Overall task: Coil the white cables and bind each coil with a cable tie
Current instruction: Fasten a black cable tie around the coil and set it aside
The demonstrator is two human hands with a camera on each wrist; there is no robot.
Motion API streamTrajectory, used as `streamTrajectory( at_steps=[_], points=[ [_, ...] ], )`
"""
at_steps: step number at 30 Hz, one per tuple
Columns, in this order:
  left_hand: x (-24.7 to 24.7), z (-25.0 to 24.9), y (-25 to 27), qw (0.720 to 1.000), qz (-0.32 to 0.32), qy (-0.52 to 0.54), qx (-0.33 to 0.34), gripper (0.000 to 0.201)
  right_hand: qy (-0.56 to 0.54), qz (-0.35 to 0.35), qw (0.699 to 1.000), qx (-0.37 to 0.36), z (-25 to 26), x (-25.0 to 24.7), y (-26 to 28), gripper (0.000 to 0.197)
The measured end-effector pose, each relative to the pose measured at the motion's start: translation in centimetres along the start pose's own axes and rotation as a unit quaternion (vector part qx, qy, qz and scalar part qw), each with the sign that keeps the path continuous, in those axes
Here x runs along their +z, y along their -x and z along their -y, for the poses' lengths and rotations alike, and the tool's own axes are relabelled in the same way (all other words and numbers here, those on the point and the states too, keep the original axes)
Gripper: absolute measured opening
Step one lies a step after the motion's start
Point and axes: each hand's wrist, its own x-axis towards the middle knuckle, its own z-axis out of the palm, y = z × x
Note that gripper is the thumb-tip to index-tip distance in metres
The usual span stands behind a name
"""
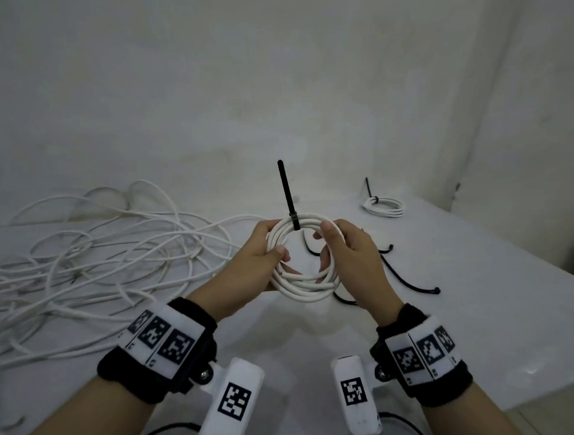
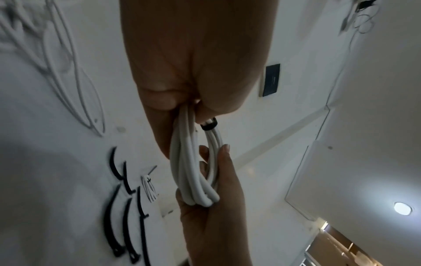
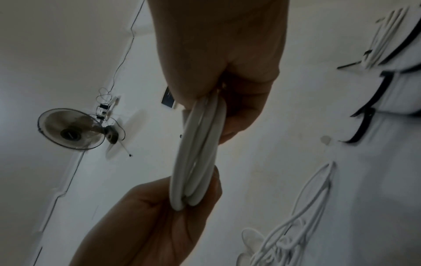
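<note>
A small coil of white cable (image 1: pixel 303 284) is held upright above the white table (image 1: pixel 284 342). My left hand (image 1: pixel 274 247) grips its left side and my right hand (image 1: pixel 329 245) grips its right side, thumbs in front. A black cable tie (image 1: pixel 286 191) wraps the top of the coil, its long tail sticking straight up. The left wrist view shows the coil (image 2: pixel 193 171) edge-on, with the black tie (image 2: pixel 208 126) just below my left hand (image 2: pixel 193 104) and my right hand (image 2: pixel 212 207) lower down. In the right wrist view my right hand (image 3: pixel 216 100) pinches the coil (image 3: pixel 198 153).
A tangle of loose white cables (image 1: pixel 100 258) covers the table's left side. A bound coil (image 1: pixel 384 206) lies at the back right. Several loose black ties (image 1: pixel 410 277) lie right of my hands. The table's right edge (image 1: pixel 527 259) runs diagonally, and a wall rises behind.
</note>
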Motion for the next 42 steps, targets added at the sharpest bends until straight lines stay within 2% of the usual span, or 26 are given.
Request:
streamTrajectory(
  at_steps=[3,5,9,13,18,21,24,28,33,36,38,39,40,42],
  points=[
    [3.2,-0.3,-2.5,1.0,0.016,0.01,0.0,0.03,0.011,-0.013,0.999,0.027,-0.8,-3.7,-0.8,0.043],
    [5.2,-0.5,-4.4,1.0,0.026,0.017,-0.005,0.031,-0.012,-0.023,0.997,0.069,-1.5,-6.6,-1.6,0.051],
    [8.2,-0.8,-9.8,0.998,0.024,0.042,-0.029,0.031,-0.06,-0.061,0.986,0.14,-3.8,-13.4,-3.8,0.039],
    [10.1,-0.5,-16.7,0.998,0.0,0.048,-0.046,0.03,0.024,-0.092,0.979,0.18,-7.8,-19.6,-6.3,0.029],
    [11.8,0.9,-24.6,0.996,-0.008,0.027,-0.083,0.032,0.177,-0.072,0.963,0.188,-13.2,-24.4,-8.4,0.017],
    [12.1,2.1,-28.6,0.994,-0.016,0.005,-0.109,0.035,0.317,-0.015,0.932,0.176,-15.7,-25.9,-9.2,0.014],
    [11.8,3.6,-32.2,0.991,-0.028,-0.01,-0.128,0.038,0.352,0.014,0.917,0.187,-17.0,-26.9,-9.4,0.018],
    [10.9,5.5,-35.4,0.985,-0.044,-0.025,-0.163,0.038,0.394,0.1,0.886,0.224,-17.7,-27.1,-9.3,0.029],
    [10.8,7.7,-36.8,0.973,-0.052,-0.07,-0.214,0.033,0.388,0.109,0.885,0.233,-17.5,-27.0,-9.4,0.032],
    [10.7,9.3,-38.0,0.968,-0.022,-0.166,-0.188,0.036,0.384,0.105,0.888,0.231,-17.5,-27.0,-9.3,0.031],
    [10.7,9.9,-38.6,0.966,-0.021,-0.186,-0.177,0.036,0.384,0.106,0.887,0.233,-17.5,-27.0,-9.3,0.031],
    [10.7,10.0,-38.8,0.966,-0.022,-0.194,-0.17,0.041,0.382,0.106,0.887,0.235,-17.6,-27.0,-9.3,0.031],
    [10.8,10.1,-39.1,0.966,-0.016,-0.198,-0.165,0.053,0.381,0.106,0.887,0.236,-17.5,-27.0,-9.3,0.031],
    [10.9,10.0,-39.5,0.962,0.003,-0.222,-0.161,0.1,0.381,0.108,0.888,0.235,-17.4,-27.0,-9.3,0.031]
  ],
)
